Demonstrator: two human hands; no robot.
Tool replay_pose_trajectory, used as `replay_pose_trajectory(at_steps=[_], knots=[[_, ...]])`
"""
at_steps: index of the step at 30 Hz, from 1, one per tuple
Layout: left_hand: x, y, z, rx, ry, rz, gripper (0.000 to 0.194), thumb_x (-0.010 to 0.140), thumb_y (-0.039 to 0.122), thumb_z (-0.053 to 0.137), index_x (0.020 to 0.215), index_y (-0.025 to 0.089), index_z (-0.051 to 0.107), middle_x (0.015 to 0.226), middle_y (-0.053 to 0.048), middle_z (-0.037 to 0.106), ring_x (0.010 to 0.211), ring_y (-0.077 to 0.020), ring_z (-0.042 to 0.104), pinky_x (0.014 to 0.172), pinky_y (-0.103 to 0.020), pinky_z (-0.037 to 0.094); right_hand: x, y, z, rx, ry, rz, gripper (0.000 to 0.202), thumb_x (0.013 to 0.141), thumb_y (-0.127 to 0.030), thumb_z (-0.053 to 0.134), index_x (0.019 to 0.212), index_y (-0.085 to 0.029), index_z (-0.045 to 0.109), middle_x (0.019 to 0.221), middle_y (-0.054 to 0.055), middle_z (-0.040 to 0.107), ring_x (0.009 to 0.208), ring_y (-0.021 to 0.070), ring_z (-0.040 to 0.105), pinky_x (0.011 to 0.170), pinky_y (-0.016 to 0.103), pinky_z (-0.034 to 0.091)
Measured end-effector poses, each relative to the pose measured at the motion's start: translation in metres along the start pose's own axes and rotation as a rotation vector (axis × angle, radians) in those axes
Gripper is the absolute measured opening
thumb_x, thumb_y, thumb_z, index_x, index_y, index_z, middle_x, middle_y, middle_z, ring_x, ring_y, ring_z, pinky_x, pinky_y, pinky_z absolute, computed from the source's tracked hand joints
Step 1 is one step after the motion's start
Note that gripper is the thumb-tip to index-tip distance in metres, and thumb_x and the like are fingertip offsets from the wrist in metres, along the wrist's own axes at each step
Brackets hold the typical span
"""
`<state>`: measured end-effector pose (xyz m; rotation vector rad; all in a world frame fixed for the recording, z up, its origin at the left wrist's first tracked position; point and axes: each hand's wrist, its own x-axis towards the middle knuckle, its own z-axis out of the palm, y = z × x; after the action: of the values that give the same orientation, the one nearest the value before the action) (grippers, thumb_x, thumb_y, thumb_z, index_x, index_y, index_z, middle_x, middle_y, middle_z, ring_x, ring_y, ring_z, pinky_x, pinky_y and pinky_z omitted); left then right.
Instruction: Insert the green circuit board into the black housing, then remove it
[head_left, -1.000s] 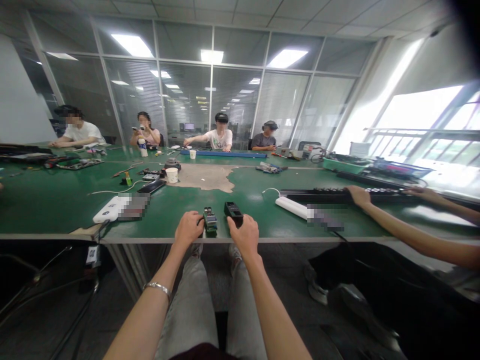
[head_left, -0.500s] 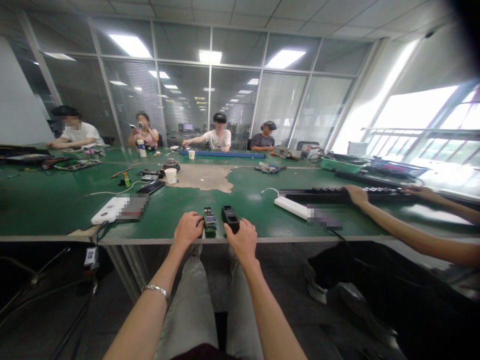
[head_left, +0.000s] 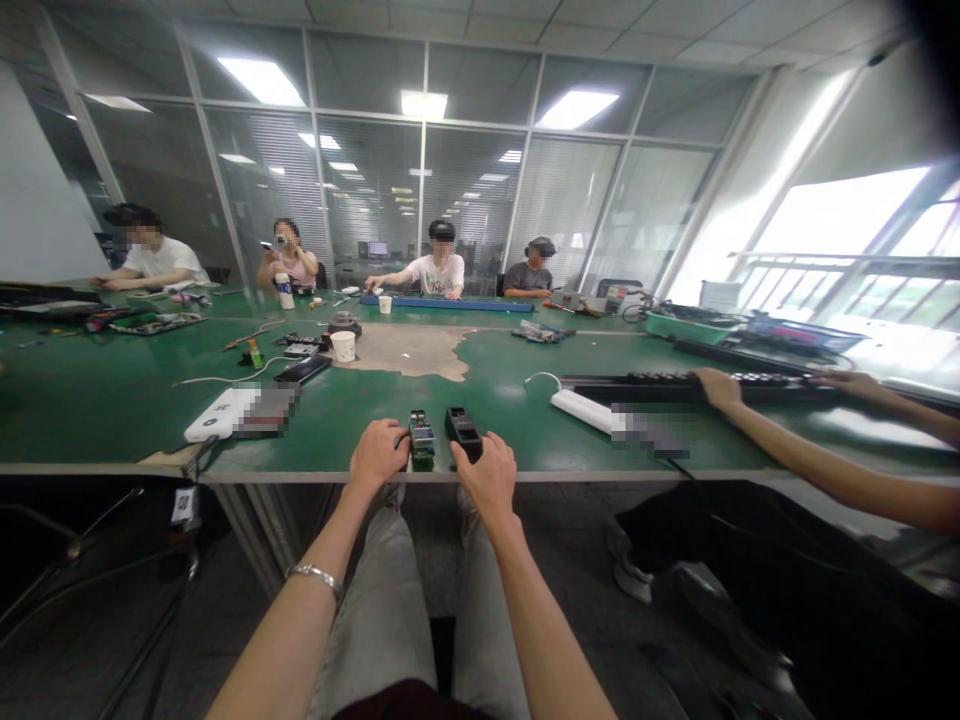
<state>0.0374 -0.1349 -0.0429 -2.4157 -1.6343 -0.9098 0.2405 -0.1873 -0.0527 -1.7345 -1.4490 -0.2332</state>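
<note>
A small green circuit board assembly (head_left: 422, 437) with a little display and metal parts lies near the table's front edge. Close against its left side is my left hand (head_left: 379, 452), fingers curled; a dark bit shows at the fingertips, too small to name. To the right of the board lies a black plastic case (head_left: 463, 432) with openings in its upper face. My right hand (head_left: 487, 475) grips the near end of this case, thumb on its left side and fingers on its right. A narrow strip of table separates case and board.
On the green table (head_left: 360, 395) lie a white power bank (head_left: 221, 415), a phone (head_left: 303, 369), a paper cup (head_left: 343, 346) and a white power strip (head_left: 583, 412). At right, a co-worker's hand (head_left: 716, 388) rests on a long black rail (head_left: 645, 388). Several people sit opposite.
The view has tilted very slightly. Both hands, the circuit board assembly and the black case keep practically the same places.
</note>
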Motion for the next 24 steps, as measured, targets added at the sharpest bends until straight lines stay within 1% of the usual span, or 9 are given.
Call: replay_pose_trajectory(at_steps=[6, 13, 18, 24], knots=[[0.001, 0.001, 0.0, -0.002, -0.006, -0.024, 0.025, 0.088, 0.033, 0.054, 0.099, 0.026, 0.075, 0.113, -0.007, 0.069, 0.106, -0.0215, 0.06, 0.097, -0.033, 0.044, 0.01, -0.011, -0.005, 0.068, 0.032, 0.004, 0.04, 0.084, -0.051, 0.058, 0.088, -0.012, 0.068, 0.114, 0.021, 0.063, 0.108, 0.0286, 0.056, 0.094, 0.039, 0.04], [0.0, 0.001, 0.0, -0.025, -0.007, -0.044, 0.026, 0.088, 0.034, 0.055, 0.103, 0.025, 0.075, 0.115, -0.007, 0.068, 0.108, -0.0213, 0.059, 0.098, -0.033, 0.043, 0.023, -0.044, -0.013, 0.148, 0.06, -0.029, 0.043, 0.086, -0.053, 0.054, 0.093, -0.013, 0.068, 0.117, 0.019, 0.062, 0.11, 0.0263, 0.056, 0.096, 0.038, 0.04], [-0.001, 0.002, -0.002, -0.048, -0.008, -0.048, 0.025, 0.087, 0.032, 0.056, 0.101, 0.024, 0.075, 0.115, -0.008, 0.068, 0.107, -0.0212, 0.059, 0.098, -0.033, 0.043, 0.022, -0.065, -0.01, 0.157, 0.023, -0.053, 0.044, 0.086, -0.055, 0.054, 0.093, -0.013, 0.067, 0.118, 0.019, 0.062, 0.111, 0.0266, 0.055, 0.095, 0.037, 0.04], [-0.003, 0.002, -0.003, -0.066, 0.004, -0.072, 0.026, 0.086, 0.031, 0.055, 0.102, 0.024, 0.074, 0.115, -0.008, 0.068, 0.108, -0.0209, 0.059, 0.098, -0.032, 0.043, 0.012, -0.079, -0.001, 0.105, 0.006, -0.063, 0.043, 0.084, -0.054, 0.057, 0.092, -0.013, 0.067, 0.118, 0.019, 0.062, 0.109, 0.0283, 0.056, 0.093, 0.038, 0.041]])
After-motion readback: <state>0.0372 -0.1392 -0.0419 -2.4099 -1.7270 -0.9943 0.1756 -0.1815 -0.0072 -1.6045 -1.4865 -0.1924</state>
